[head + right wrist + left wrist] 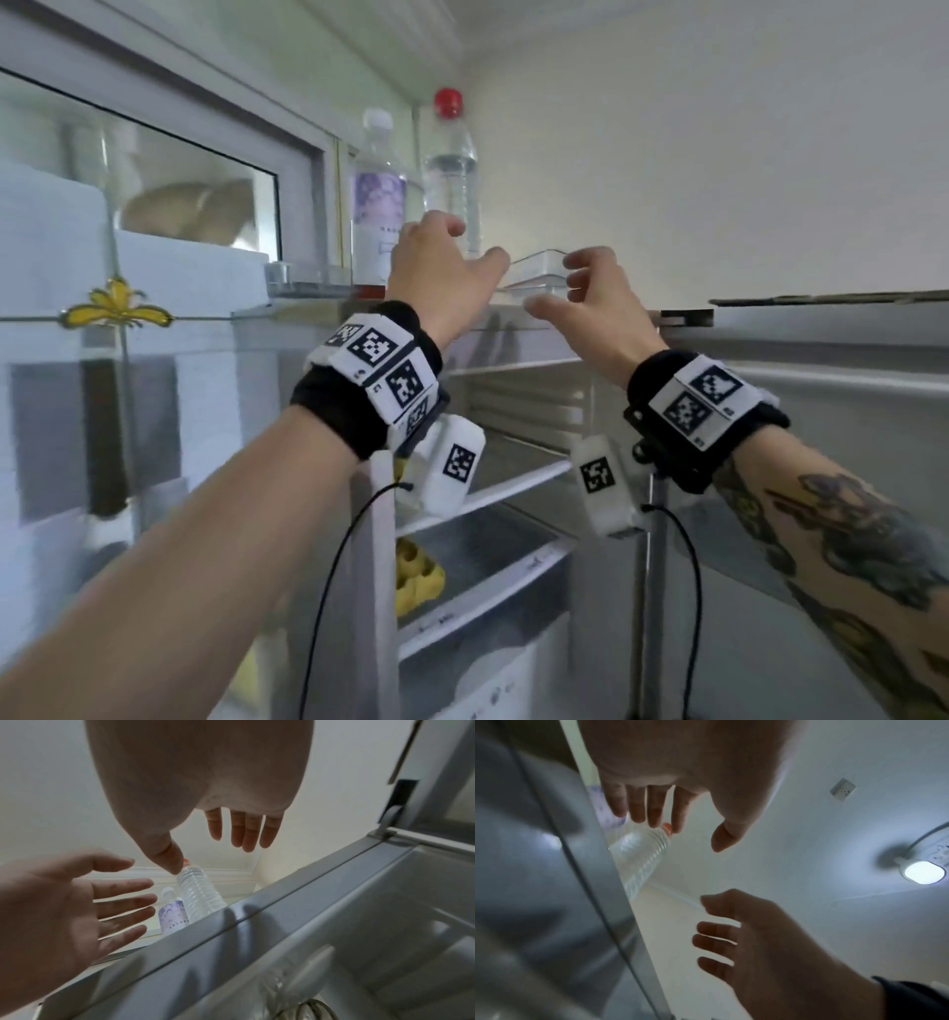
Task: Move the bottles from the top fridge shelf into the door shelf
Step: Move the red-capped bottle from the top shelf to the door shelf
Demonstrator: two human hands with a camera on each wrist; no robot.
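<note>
Two bottles stand upright side by side at the top of the open fridge. One is clear with a red cap (452, 169) and the other has a purple label and white cap (377, 205). My left hand (462, 246) is raised just in front of the red-capped bottle's lower part, fingers relaxed, holding nothing. My right hand (557, 293) hovers to the right of it, fingers loosely curled and empty. In the left wrist view the left hand (687, 825) spreads near the clear bottle (641, 862). In the right wrist view the right hand (205, 845) hangs above both bottles (200, 894).
A clear plastic tray (539, 267) lies right of the bottles, behind my right hand. Below are the fridge's glass shelves (513, 488) and a yellow egg holder (416, 570). The open fridge door (821, 385) stands to the right. A glass-fronted cabinet (154, 169) is on the left.
</note>
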